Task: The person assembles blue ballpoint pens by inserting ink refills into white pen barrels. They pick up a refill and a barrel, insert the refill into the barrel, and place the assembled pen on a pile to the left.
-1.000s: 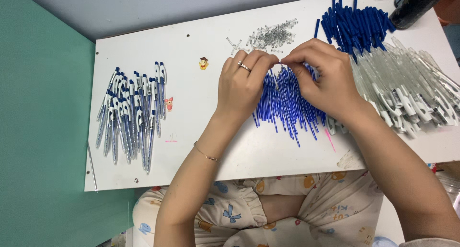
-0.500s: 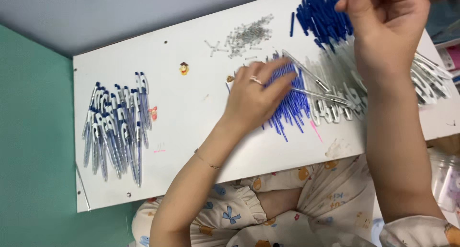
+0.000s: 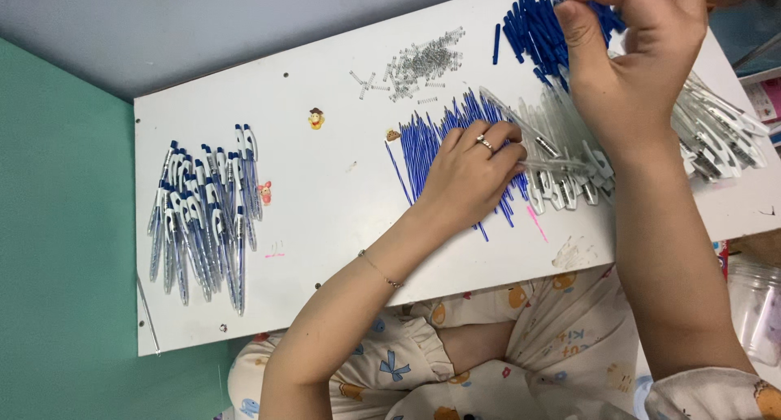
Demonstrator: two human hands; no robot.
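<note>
My left hand [image 3: 472, 176] lies on a heap of thin blue refills [image 3: 423, 139] in the middle of the white board [image 3: 325, 249]. Its fingers are closed on a clear pen barrel [image 3: 549, 150] that points to the right. My right hand [image 3: 626, 62] is raised over the pile of short blue pen parts [image 3: 529, 33] at the far edge. Its thumb and fingertips pinch a small part at the top of the frame; I cannot tell its shape. Clear barrels with white clips [image 3: 716, 135] are spread under and right of that hand.
A row of assembled blue-and-white pens [image 3: 203, 216] lies at the board's left. Small metal springs [image 3: 419, 62] are scattered at the far middle. A clear plastic container [image 3: 757, 306] stands low on the right. A green surface [image 3: 65, 265] borders the board's left side.
My right hand left the refill heap and moved up and right to the blue parts pile. My left hand stayed on the refills, now with a clear barrel in it.
</note>
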